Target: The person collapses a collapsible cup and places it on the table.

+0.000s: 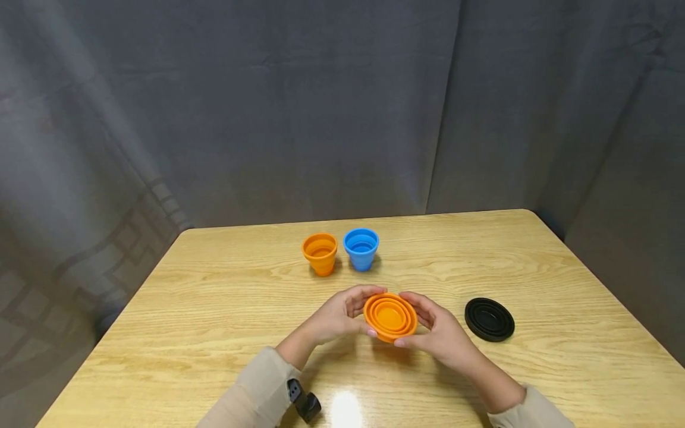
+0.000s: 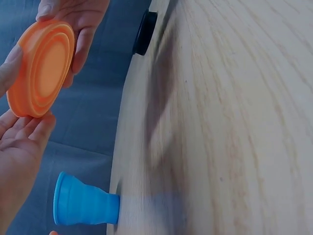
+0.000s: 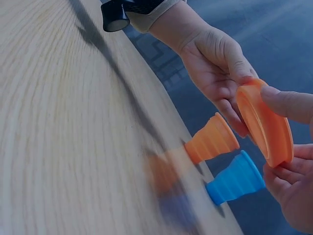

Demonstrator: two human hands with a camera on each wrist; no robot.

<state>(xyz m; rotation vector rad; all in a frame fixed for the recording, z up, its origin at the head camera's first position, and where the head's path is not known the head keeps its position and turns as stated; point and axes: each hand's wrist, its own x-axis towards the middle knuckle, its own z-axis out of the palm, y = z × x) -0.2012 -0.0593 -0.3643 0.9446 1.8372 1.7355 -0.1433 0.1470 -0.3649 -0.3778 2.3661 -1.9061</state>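
Both hands hold a flattened orange collapsible cup (image 1: 390,317) above the table, one at each side of its rim. My left hand (image 1: 342,312) pinches the left edge between thumb and fingers. On the opposite edge, my right hand (image 1: 441,333) grips it the same way. Its nested rings face up toward the head view; the left wrist view shows the flat cup (image 2: 51,68) tilted on edge. Behind the hands stand an expanded orange cup (image 1: 321,261) and, just right of it, an expanded blue cup (image 1: 362,255). A flattened black cup (image 1: 489,320) lies right of my right hand.
The wooden table (image 1: 214,297) reaches back to a grey curtain (image 1: 299,119). Its far edge runs behind the two upright cups. A black wrist camera (image 1: 304,401) sits on the left sleeve, close above the tabletop.
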